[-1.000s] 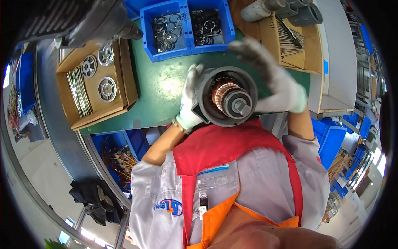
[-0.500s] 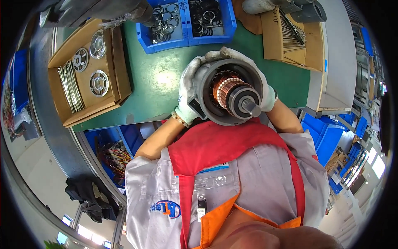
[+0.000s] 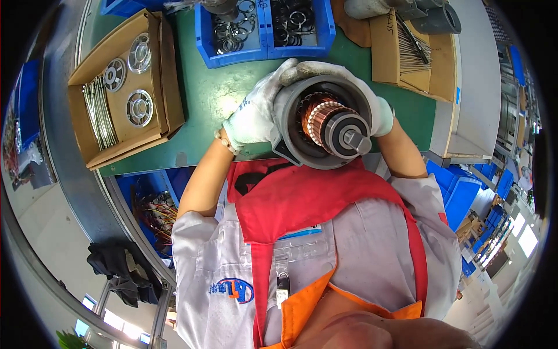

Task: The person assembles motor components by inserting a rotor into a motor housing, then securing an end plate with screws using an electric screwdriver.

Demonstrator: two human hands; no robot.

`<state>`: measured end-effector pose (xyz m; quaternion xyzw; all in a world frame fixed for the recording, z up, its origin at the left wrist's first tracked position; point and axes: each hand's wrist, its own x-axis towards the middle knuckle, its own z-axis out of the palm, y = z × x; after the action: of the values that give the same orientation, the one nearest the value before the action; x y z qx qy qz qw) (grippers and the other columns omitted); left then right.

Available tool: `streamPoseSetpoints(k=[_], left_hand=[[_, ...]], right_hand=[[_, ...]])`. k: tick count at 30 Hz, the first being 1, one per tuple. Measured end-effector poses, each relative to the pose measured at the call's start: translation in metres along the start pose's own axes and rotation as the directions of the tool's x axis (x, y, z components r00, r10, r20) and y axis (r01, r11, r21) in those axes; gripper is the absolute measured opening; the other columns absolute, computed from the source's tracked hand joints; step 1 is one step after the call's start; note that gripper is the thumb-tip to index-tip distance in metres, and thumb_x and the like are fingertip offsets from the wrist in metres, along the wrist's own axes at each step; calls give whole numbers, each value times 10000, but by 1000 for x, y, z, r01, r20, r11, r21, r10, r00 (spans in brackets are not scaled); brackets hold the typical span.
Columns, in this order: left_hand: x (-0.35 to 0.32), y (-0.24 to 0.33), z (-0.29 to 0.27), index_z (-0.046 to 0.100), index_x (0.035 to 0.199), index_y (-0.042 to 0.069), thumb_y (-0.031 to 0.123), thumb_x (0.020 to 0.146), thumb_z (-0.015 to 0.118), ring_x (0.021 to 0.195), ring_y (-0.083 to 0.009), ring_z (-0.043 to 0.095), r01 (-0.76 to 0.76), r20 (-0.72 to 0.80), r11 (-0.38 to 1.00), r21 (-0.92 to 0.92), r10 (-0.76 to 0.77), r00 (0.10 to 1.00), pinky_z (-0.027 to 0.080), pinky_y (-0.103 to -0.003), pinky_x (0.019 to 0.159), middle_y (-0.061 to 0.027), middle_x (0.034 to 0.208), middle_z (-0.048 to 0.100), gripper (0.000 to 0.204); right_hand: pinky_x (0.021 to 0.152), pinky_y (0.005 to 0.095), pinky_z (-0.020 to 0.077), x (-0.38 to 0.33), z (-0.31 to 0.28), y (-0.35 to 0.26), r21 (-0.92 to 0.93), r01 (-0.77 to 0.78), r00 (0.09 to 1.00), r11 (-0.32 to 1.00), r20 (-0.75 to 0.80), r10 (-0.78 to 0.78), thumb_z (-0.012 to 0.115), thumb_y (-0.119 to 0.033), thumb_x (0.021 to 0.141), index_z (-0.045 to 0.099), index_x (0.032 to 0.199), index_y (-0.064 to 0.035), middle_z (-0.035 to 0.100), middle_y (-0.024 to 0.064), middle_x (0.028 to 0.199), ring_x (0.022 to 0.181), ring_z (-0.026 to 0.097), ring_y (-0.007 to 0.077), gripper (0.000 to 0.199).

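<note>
I hold a grey motor housing [image 3: 282, 113] between my two gloved hands, above the near edge of the green table. Its open end faces up towards me. Inside sits an armature [image 3: 317, 118] with copper windings and a copper commutator; its bearing [image 3: 337, 135] and bare steel shaft end [image 3: 356, 141] stick out of the opening. My left hand [image 3: 256, 113], in a white glove, is closed against the housing's left side. My right hand [image 3: 379, 110], gloved too, wraps round the right side, its fingers reaching over the far rim. The housing hides part of both hands.
Two blue bins [image 3: 235, 58] of metal rings stand at the table's far edge. On the left is a cardboard box [image 3: 125, 152] with round metal end covers and long rods. Another cardboard box [image 3: 386, 55] of rods is at far right. Wires fill a blue bin [image 3: 131, 189] below the table.
My left hand has turned and shifted along the housing's left side, with the forearm more upright. The housing has moved slightly. A bulky grey object at the upper left has mostly left view.
</note>
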<state>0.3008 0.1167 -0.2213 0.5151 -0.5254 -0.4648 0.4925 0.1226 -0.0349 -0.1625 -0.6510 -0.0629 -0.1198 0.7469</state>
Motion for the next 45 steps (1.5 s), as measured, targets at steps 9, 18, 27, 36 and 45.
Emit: streamPoseSetpoints(k=[9,18,27,36,45], left_hand=[[-16,-23,43,395,1410,-28,199,832,716,1248,-400,500,-76,-316,921,383,208,926,384,-437,1066,-248,1364,488,699],[-13,-18,33,440,1379,0,252,821,729,1208,-378,535,-82,-305,966,246,158,939,413,-420,1037,-212,1303,552,677],[-6,-14,37,462,1350,-21,231,891,641,1143,-322,571,-50,-286,999,21,53,957,434,-378,1003,-194,1247,570,553],[-9,-34,37,424,1382,-21,231,894,647,1175,-334,550,-57,-286,989,139,95,953,426,-403,1017,-202,1281,548,592],[-13,-21,34,221,1484,-43,402,676,845,1320,-369,443,-196,-201,971,138,221,954,345,-424,1110,-244,1437,407,1114]], right_hand=[[1099,388,399,-8,19,9,125,0,983,992,-182,23,940,-203,612,250,1479,6,477,161,1423,1294,498,239,1127],[1083,381,420,-9,20,7,-110,0,971,994,-236,-26,943,-211,599,309,1448,3,507,166,1398,1271,528,242,1081],[1070,375,427,-11,24,7,12,-61,955,998,-291,62,938,-236,605,345,1436,10,525,170,1377,1259,538,249,1050],[1065,374,433,-10,19,8,-99,-28,967,995,-254,2,945,-237,589,350,1435,13,521,170,1379,1259,538,256,1064],[1051,360,438,30,-41,-42,-62,13,879,998,-476,-41,728,-223,860,473,1358,15,595,144,1296,1223,563,235,608]])
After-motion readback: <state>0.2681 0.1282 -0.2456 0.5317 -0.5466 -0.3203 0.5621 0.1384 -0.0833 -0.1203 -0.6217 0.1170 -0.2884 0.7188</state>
